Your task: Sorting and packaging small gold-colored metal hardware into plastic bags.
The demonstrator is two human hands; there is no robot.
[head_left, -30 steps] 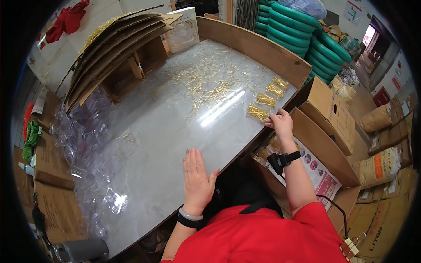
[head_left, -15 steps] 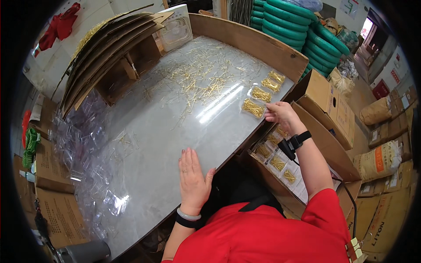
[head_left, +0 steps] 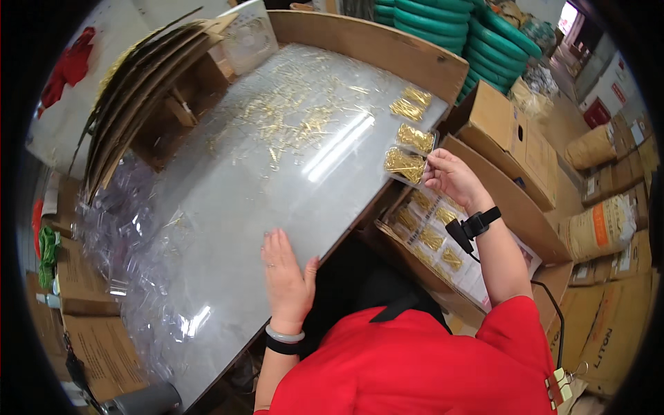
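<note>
My right hand (head_left: pixel 453 176) pinches the edge of a clear plastic pack (head_left: pixel 404 166) filled with thin gold-coloured hooks or pins, at the right edge of the grey table (head_left: pixel 235 256). A second such pack (head_left: pixel 415 138) lies against it, just beyond. Two more filled packs (head_left: pixel 407 109) sit a little farther back. Fingers stretched out, my left hand (head_left: pixel 285 283) lies flat on the table near its front edge and holds nothing. Loose gold pieces (head_left: pixel 297 124) are scattered over the far part of the tabletop.
Right of the table, an open carton holds more gold packs (head_left: pixel 451 260) on printed sheets. Empty clear plastic packs (head_left: pixel 131 228) pile up on the left. Stacked cardboard (head_left: pixel 149 83), a white fan (head_left: pixel 250 38) and a raised wooden rim (head_left: pixel 373 45) bound the far side. Green hoses (head_left: pixel 494 59) stand behind.
The two nearer packs now stand apart from the two farther ones, with a wider gap between. My right hand stays at the nearest pack. The whole view has shifted slightly.
</note>
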